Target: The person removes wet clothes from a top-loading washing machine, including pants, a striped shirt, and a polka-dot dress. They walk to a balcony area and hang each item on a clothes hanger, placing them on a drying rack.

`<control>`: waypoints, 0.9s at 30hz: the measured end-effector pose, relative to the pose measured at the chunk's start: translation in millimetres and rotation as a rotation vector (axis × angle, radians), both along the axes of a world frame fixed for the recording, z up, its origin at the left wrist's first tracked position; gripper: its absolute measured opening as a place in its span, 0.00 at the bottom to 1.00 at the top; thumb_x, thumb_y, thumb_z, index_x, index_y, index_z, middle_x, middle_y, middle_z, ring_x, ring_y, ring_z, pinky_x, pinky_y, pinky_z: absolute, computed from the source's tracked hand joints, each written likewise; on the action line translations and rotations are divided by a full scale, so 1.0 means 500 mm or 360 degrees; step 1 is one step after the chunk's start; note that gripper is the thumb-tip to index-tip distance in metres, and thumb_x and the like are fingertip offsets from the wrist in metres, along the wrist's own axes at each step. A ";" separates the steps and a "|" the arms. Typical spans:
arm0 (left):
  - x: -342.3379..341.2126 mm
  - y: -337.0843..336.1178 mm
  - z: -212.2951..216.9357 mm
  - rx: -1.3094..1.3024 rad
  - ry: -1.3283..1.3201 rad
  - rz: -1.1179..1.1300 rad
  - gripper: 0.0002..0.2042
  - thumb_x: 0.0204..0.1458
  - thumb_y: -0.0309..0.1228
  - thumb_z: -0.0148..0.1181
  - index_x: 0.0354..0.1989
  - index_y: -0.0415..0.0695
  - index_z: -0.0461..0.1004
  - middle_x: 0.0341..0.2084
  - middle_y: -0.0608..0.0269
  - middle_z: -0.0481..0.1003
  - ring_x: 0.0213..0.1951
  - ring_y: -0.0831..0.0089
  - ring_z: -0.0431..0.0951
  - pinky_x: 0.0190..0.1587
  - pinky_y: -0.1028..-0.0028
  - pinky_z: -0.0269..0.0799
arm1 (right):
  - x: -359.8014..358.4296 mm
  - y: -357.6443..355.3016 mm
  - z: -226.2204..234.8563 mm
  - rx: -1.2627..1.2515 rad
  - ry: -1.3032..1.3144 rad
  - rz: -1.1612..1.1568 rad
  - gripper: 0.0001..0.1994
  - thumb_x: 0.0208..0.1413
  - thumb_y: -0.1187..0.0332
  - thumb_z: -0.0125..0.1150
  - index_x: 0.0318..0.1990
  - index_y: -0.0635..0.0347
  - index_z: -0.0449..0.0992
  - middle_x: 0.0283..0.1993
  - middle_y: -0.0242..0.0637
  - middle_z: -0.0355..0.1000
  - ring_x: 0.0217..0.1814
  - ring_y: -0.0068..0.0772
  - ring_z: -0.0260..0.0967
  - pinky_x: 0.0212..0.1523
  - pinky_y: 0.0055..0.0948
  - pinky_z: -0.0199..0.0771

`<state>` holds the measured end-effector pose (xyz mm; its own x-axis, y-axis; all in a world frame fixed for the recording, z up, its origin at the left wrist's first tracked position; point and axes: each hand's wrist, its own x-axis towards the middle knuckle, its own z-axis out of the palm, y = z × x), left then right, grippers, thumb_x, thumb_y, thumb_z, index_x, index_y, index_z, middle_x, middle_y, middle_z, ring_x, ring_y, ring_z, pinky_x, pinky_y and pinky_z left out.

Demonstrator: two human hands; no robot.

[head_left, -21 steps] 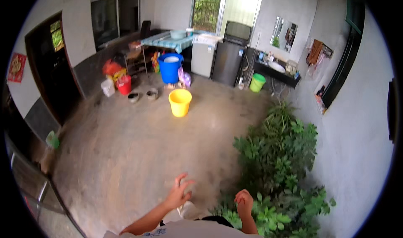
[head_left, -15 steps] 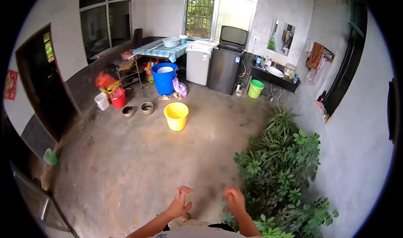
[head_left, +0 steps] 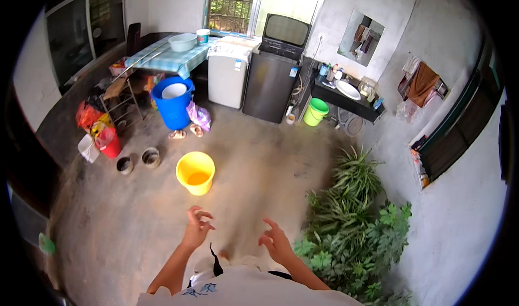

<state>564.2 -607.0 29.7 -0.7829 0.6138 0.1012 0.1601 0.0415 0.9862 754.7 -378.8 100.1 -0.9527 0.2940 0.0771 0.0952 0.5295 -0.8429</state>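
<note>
My left hand [head_left: 198, 227] is held out in front of me over the concrete floor, fingers curved and apart, with nothing in it. To its right my right hand [head_left: 275, 241] is also empty, its fingers spread and bent. Just beyond my left hand stands a yellow bucket [head_left: 184, 172], upright on the floor and touched by neither hand. Its inside shows, and nothing can be made out in it. Leafy green plants [head_left: 346, 230] grow close to the right of my right hand.
Behind the yellow bucket stand two dark pots [head_left: 151, 157], a red bucket [head_left: 110, 142] and a blue barrel [head_left: 174, 111]. A cloth-covered table [head_left: 157, 57], a white washing machine [head_left: 227, 79], a dark washing machine [head_left: 270, 84], a green bucket [head_left: 315, 112] and a sink [head_left: 347, 90] line the far wall.
I am closer to the yellow bucket, and the view has turned a little to the right. Both hands have risen and reach farther forward, the right one with its fingers more spread.
</note>
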 end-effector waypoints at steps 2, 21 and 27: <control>-0.121 0.156 0.073 -0.0137 -0.0207 -0.0294 0.23 0.57 0.20 0.48 0.58 0.43 0.47 0.38 0.56 0.75 0.26 0.72 0.79 0.28 0.74 0.76 | -0.060 0.116 -0.028 0.0065 -0.0114 -0.0165 0.19 0.65 0.61 0.47 0.57 0.64 0.62 0.34 0.37 0.73 0.33 0.27 0.70 0.39 0.24 0.69; -1.174 1.069 -0.077 -0.0026 0.0317 0.0013 0.14 0.53 0.17 0.47 0.40 0.42 0.49 0.32 0.59 0.60 0.29 0.72 0.64 0.35 0.74 0.66 | -1.220 1.106 0.003 0.0042 0.0482 -0.0432 0.12 0.51 0.80 0.53 0.38 0.61 0.56 0.39 0.44 0.56 0.39 0.39 0.61 0.37 0.30 0.67; -1.559 1.344 -0.162 -0.0085 0.0209 0.0207 0.16 0.44 0.16 0.44 0.41 0.41 0.53 0.33 0.60 0.54 0.33 0.69 0.57 0.40 0.71 0.61 | -1.522 1.400 -0.023 0.0569 0.0376 -0.0564 0.18 0.35 0.85 0.49 0.36 0.61 0.54 0.38 0.44 0.51 0.38 0.42 0.54 0.38 0.31 0.61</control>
<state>-215.4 65.2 -51.4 -0.8381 0.5158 0.1775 0.2770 0.1221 0.9531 -6.4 321.2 88.4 -0.7451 0.5095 0.4305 0.1493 0.7564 -0.6368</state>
